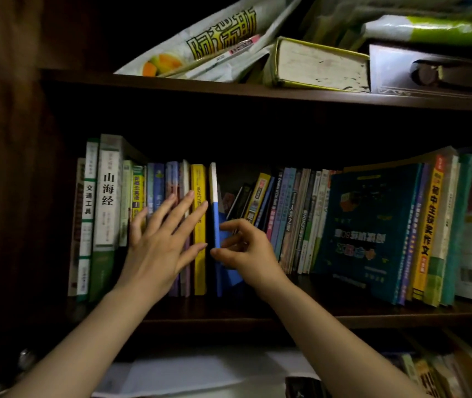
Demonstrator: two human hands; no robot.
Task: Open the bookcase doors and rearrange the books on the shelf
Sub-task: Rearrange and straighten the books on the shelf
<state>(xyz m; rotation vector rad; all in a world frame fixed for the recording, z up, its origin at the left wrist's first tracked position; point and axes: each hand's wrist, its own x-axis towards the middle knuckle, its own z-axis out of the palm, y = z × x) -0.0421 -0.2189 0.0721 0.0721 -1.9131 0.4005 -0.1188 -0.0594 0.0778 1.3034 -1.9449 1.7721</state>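
Observation:
A row of upright books fills the middle shelf of a dark wooden bookcase. My left hand lies flat with straight fingers against the spines of the left group, beside a yellow book. My right hand pinches a thin blue-and-white book by its spine, thumb on the left side and fingers on the right. This book stands upright, a narrow dark gap apart from the yellow one. To the right of it several books lean leftward over an empty stretch of shelf.
The upper shelf holds a thick lying book, printed bags and a dark box. A large teal book and tall books stand at the right. Papers and more books lie on the shelf below.

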